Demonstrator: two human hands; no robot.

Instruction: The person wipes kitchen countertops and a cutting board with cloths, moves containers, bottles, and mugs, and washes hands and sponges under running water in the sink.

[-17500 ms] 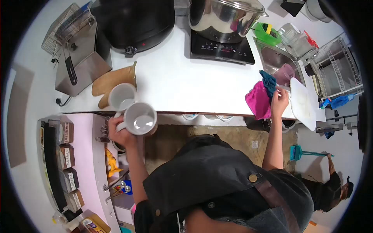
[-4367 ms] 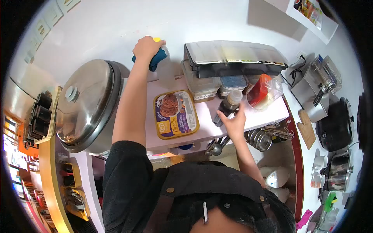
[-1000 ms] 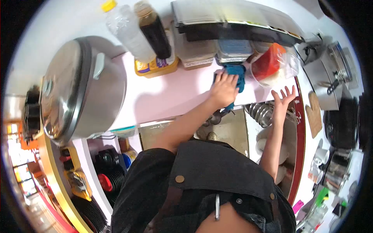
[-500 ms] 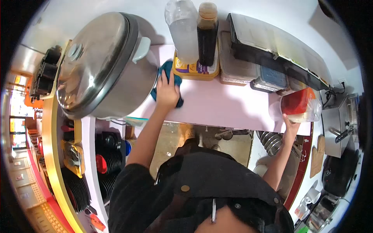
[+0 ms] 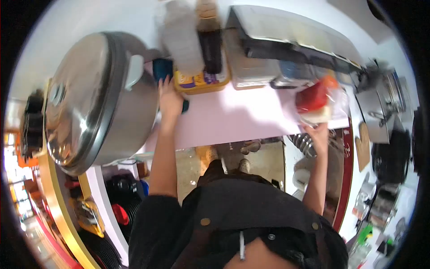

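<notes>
My left hand (image 5: 170, 99) presses a dark teal cloth (image 5: 162, 69) onto the pink counter (image 5: 224, 119), its fingers reaching into the gap between a big metal cooker (image 5: 130, 107) and a yellow tub (image 5: 201, 87). Part of the cloth is hidden under the hand. At the counter's right end, my right hand (image 5: 318, 134) grips the lower part of a clear plastic container with red and whitish contents (image 5: 312, 98). Motion blurs that container, so its exact kind is unclear.
A clear bottle (image 5: 181, 42) and a dark sauce bottle (image 5: 209, 45) stand on the yellow tub. Lidded plastic boxes (image 5: 253, 71) line the wall, with a long black-based case (image 5: 291, 40) above. Metal bowls (image 5: 301, 144) sit below the counter's right end.
My left hand has pushed the cloth farther back, between the cooker and the yellow tub. The container in my right hand has shifted slightly within my view, which has itself moved.
</notes>
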